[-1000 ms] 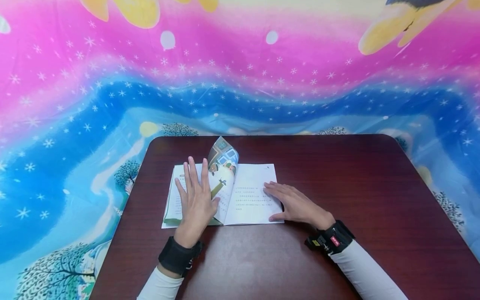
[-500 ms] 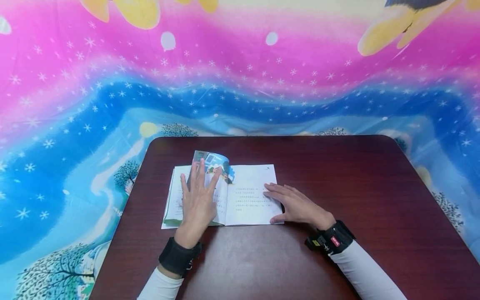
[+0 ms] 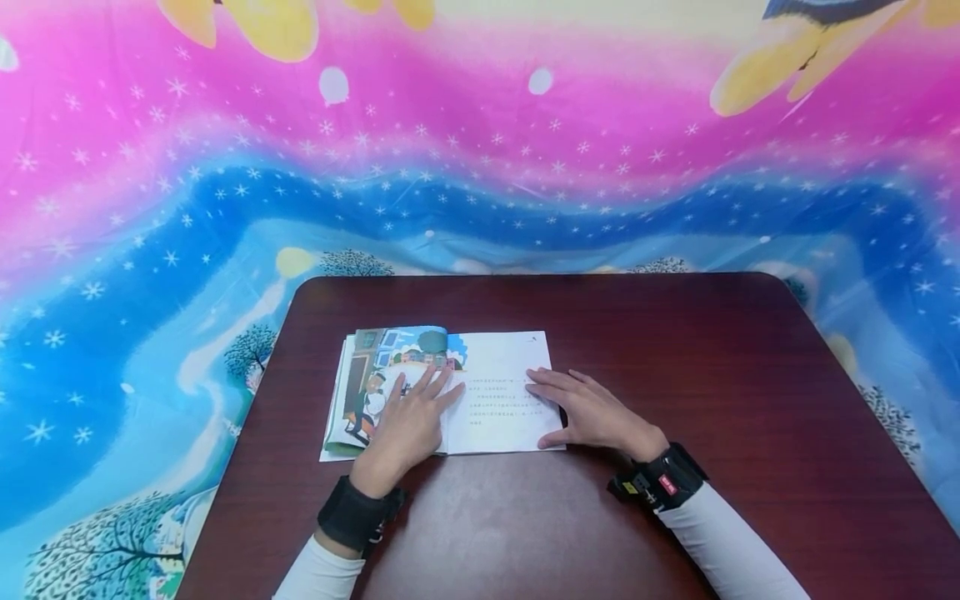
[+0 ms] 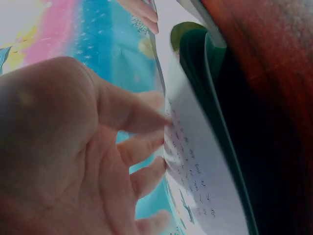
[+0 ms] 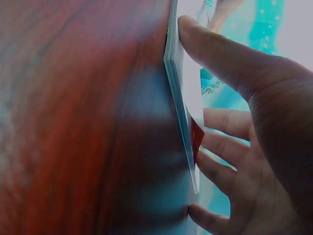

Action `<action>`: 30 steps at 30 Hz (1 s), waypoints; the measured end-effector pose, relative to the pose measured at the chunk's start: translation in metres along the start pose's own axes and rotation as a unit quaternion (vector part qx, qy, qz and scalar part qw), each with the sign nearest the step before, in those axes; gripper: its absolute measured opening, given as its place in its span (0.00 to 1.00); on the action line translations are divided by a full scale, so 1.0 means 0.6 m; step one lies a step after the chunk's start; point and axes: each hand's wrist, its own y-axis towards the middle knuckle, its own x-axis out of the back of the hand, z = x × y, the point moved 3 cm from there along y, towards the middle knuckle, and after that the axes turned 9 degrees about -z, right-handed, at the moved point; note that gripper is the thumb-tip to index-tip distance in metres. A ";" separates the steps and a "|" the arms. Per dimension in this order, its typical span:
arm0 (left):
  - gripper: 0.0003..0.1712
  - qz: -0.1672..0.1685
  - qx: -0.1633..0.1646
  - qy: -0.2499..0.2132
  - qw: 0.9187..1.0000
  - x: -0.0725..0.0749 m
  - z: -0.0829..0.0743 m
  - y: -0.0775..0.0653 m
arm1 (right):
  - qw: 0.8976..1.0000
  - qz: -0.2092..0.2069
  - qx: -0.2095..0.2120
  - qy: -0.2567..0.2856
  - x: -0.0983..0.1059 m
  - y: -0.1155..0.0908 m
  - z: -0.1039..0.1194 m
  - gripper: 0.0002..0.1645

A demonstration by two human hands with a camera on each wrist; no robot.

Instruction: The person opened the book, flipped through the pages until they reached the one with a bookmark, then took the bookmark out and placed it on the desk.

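An open picture book (image 3: pixel 498 354) lies on the dark wooden table, a coloured street picture on its left page (image 3: pixel 397 350) and printed text on the right one. My left hand (image 3: pixel 411 421) rests with spread, nearly straight fingers on the left page, close to the fold. In the left wrist view its thumb and fingertips (image 4: pixel 156 169) touch the page, whose inner sheets curve near the spine. At the book's right edge my right hand (image 3: pixel 600 412) lies with relaxed fingers on the page border. The right wrist view shows the thumb (image 5: pixel 195 32) on top of the page.
The wooden table (image 3: pixel 675 358) stretches around the book on all sides. Behind it hangs a colourful cloth (image 3: pixel 480 167) with snowflakes and trees, reaching down past the table's back edge. Both wrists wear black straps (image 3: pixel 360 510).
The lifted, curling page has come down flat on the left side, showing its street picture. My left hand has moved down and right toward the fold. The right hand stays in place.
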 end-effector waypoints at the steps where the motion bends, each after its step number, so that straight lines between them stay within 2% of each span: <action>1: 0.34 0.010 0.008 -0.001 1.000 -0.002 0.000 0.000 | 1.000 -0.002 0.001 -0.002 0.000 0.000 0.000 0.58; 5: 0.38 0.047 0.044 -0.023 0.998 -0.009 0.000 -0.002 | 1.000 -0.005 0.000 -0.009 0.003 0.000 0.000 0.57; 8: 0.43 0.068 0.059 -0.035 0.995 -0.012 -0.001 -0.004 | 1.000 0.001 -0.004 -0.014 0.005 0.000 0.001 0.57; 13: 0.48 0.079 0.058 -0.041 0.994 -0.014 -0.002 -0.008 | 1.000 0.008 -0.014 -0.026 0.005 0.000 0.001 0.59; 20: 0.61 0.090 0.051 -0.057 0.993 -0.011 -0.004 -0.011 | 0.999 0.005 -0.015 -0.029 0.007 0.000 0.000 0.60; 30: 0.66 0.112 0.062 -0.064 0.990 -0.018 -0.017 -0.006 | 0.999 -0.008 -0.033 -0.037 -0.001 0.004 0.002 0.56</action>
